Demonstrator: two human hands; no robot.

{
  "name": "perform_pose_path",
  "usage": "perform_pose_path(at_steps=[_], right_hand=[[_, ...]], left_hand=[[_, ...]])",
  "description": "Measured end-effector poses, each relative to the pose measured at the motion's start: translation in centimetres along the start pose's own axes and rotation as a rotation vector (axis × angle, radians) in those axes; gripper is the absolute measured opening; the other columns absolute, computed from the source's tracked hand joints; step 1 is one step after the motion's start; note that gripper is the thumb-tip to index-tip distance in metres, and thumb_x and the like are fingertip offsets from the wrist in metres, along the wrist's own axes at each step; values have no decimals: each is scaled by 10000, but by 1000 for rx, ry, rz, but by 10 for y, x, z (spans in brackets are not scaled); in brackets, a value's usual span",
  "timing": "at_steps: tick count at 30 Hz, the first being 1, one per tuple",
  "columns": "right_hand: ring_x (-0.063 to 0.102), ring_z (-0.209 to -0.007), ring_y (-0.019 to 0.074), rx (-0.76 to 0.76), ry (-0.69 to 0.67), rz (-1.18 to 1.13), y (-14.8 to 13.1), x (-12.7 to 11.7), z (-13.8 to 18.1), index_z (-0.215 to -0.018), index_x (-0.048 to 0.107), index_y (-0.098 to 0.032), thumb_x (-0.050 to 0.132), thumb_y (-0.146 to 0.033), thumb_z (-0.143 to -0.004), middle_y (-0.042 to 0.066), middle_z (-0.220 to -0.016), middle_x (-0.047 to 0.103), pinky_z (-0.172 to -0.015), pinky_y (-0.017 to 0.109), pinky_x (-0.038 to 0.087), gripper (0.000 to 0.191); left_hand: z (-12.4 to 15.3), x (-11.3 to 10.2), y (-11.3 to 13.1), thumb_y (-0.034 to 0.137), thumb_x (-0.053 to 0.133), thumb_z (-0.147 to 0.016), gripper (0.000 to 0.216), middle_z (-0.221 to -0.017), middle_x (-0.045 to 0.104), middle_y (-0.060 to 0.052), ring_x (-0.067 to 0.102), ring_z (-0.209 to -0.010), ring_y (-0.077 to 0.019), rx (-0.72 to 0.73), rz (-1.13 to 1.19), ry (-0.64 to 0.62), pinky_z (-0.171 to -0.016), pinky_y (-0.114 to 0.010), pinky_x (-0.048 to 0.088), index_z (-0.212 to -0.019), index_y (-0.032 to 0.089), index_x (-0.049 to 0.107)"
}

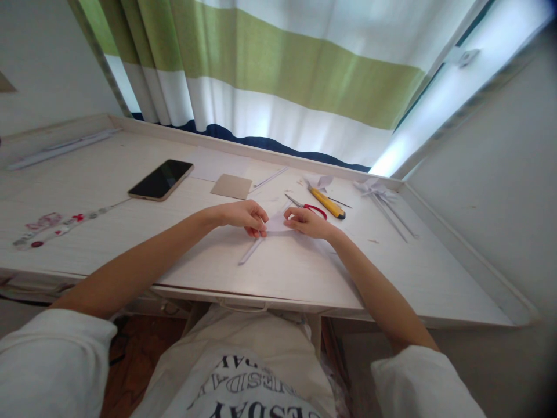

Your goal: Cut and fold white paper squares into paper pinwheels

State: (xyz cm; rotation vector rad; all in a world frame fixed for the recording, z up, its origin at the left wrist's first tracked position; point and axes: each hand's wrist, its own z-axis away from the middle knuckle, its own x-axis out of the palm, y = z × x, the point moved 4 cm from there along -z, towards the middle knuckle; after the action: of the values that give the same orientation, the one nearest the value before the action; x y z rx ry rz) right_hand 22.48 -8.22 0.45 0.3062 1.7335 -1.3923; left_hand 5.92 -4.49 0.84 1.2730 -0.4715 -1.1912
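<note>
Between my two hands a small piece of white paper is held just over the desk. My left hand pinches its left edge, fingers curled. At its right edge my right hand grips it between thumb and fingertips. A narrow folded paper strip slants on the desk below my left hand. Scissors with red handles lie just beyond my right hand, blades pointing left. Farther right of them rests a yellow utility knife.
A phone with a charm strap lies on the left of the white desk. A beige square card sits beyond my left hand. Paper pieces with long thin strips lie at right. Behind hangs a green-and-white curtain.
</note>
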Motion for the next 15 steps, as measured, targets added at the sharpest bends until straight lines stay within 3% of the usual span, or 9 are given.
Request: perform_pose_path(at_steps=[9,15], right_hand=[[400,-410,30,50,0,-127,-1,2,2,-897,510,-124,453,-291,-848,-51,-619,479,-361,154,341,183],[375,-387,28,50,-13,-197,-4,9,1,-889,504,-127,449,-313,-847,-68,-571,442,-346,152,314,198]], left_hand=[[3,1,8,252,523,-677,126,-733,656,-54,586,-634,-133,62,-132,38,-570,-222,454,-699,138,571],[3,2,15,411,444,-758,343,-505,540,-2,479,-472,-100,152,-326,162,-465,-199,351,-576,132,528]])
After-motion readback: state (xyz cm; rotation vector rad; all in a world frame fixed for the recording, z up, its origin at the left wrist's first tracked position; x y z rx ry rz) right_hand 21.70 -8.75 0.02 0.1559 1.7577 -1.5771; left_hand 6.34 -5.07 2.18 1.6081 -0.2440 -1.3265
